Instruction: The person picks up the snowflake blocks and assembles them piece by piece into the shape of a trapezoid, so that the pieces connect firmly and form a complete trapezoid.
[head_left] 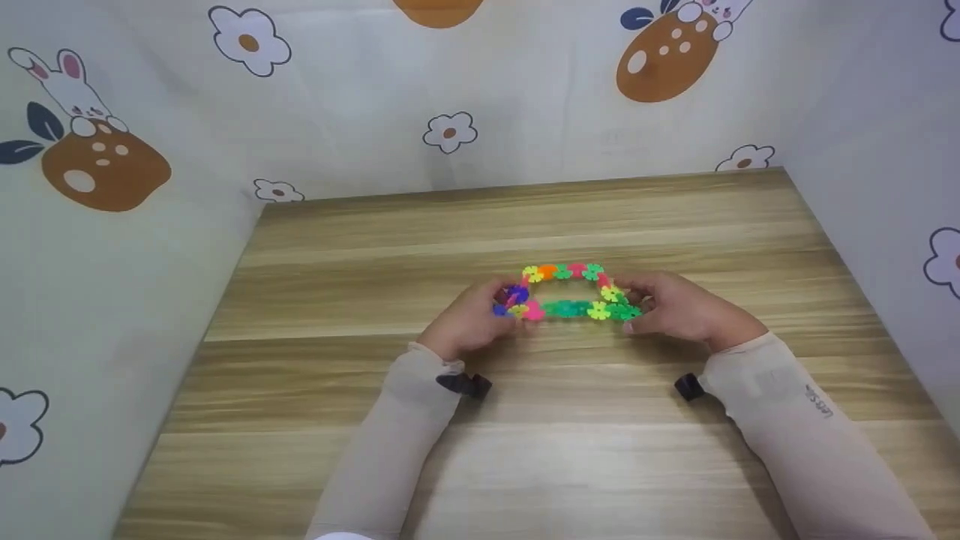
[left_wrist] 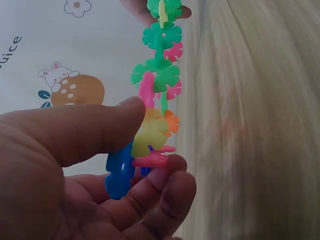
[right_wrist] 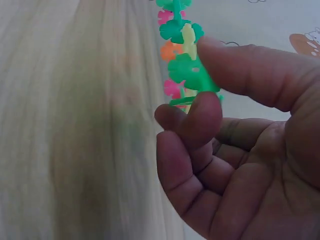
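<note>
I see a ring of interlocked plastic flower pieces (head_left: 568, 292) held just above the middle of the wooden table (head_left: 525, 450). My left hand (head_left: 469, 322) pinches its left end, thumb and curled fingers (left_wrist: 165, 185) closed on the blue and pink pieces. My right hand (head_left: 679, 307) pinches the right end, thumb and forefinger closed on a green piece (right_wrist: 187, 72). A cartoon-print cloth (head_left: 112, 150) surrounds the table's far side and both flanks.
</note>
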